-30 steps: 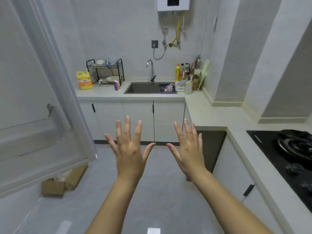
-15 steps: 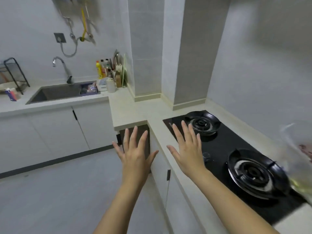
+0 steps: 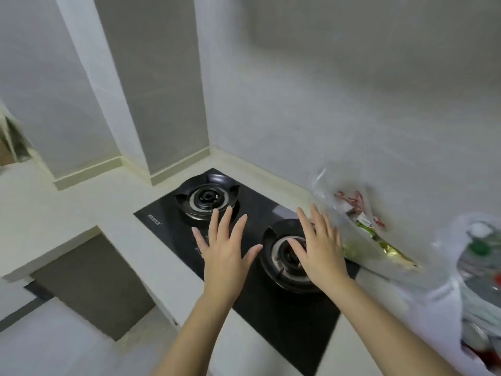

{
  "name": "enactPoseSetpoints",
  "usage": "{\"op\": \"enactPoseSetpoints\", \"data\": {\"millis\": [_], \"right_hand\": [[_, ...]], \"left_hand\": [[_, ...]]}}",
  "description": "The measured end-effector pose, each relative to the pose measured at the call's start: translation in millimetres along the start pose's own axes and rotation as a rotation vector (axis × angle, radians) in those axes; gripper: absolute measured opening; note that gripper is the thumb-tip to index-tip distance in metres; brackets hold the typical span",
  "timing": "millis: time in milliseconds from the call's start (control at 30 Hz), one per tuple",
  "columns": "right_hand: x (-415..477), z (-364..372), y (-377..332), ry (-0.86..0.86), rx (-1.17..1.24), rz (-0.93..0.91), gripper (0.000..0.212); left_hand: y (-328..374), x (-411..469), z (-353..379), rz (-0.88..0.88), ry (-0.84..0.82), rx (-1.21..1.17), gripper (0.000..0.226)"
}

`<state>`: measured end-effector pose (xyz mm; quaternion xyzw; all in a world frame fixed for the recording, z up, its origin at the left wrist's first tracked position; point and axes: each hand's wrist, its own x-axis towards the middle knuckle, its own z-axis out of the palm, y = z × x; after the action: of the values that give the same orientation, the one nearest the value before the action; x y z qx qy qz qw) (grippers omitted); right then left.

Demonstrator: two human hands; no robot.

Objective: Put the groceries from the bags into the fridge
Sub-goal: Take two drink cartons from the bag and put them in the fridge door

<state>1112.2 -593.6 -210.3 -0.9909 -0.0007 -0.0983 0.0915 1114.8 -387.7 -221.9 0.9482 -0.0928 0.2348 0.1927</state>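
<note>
Two clear plastic grocery bags stand on the counter at the right. The nearer-to-stove bag [image 3: 360, 226] holds packets with red, green and yellow print. The second bag [image 3: 477, 270] at the right edge holds blurred items, some green and red. My left hand [image 3: 225, 251] and my right hand [image 3: 318, 245] hover over the black gas stove, fingers spread, holding nothing. My right hand's fingertips are just left of the first bag, apart from it. The fridge is out of view.
A black two-burner gas stove [image 3: 260, 305] is set into the pale counter [image 3: 89, 213] under my hands. A tiled wall and pillar rise behind. An open gap in the cabinets [image 3: 89, 280] lies at the lower left.
The view has swung right, from the fridge door and sink to the stove. The grocery bags have come into view at the right. Both hands stay spread and empty.
</note>
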Motion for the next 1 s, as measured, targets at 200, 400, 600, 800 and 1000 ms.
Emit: {"op": "enactPoseSetpoints", "data": {"millis": [200, 400, 600, 800, 1000], "right_hand": [[23.3, -18.0, 73.8, 0.087, -0.071, 0.199, 0.063], [34.3, -36.3, 127.7, -0.040, -0.138, 0.331, 0.041], [49.8, -55.3, 170.9, -0.159, -0.425, 0.396, 0.030], [54.4, -68.9, 207.6, -0.357, -0.587, 0.444, 0.096], [67.4, -37.9, 232.0, -0.541, -0.575, 0.411, 0.111]], "left_hand": [[54.0, 84.7, 57.6, 0.313, -0.047, -0.150, 0.060], [118.1, 155.8, 92.5, 0.739, -0.013, -0.249, 0.027], [142.8, 205.8, 132.8, 0.837, -0.150, 0.109, 0.030], [159.0, 224.1, 153.6, 0.643, -0.452, 0.363, 0.117], [173.3, 220.5, 201.2, 0.599, -0.767, 0.536, 0.142]]}}
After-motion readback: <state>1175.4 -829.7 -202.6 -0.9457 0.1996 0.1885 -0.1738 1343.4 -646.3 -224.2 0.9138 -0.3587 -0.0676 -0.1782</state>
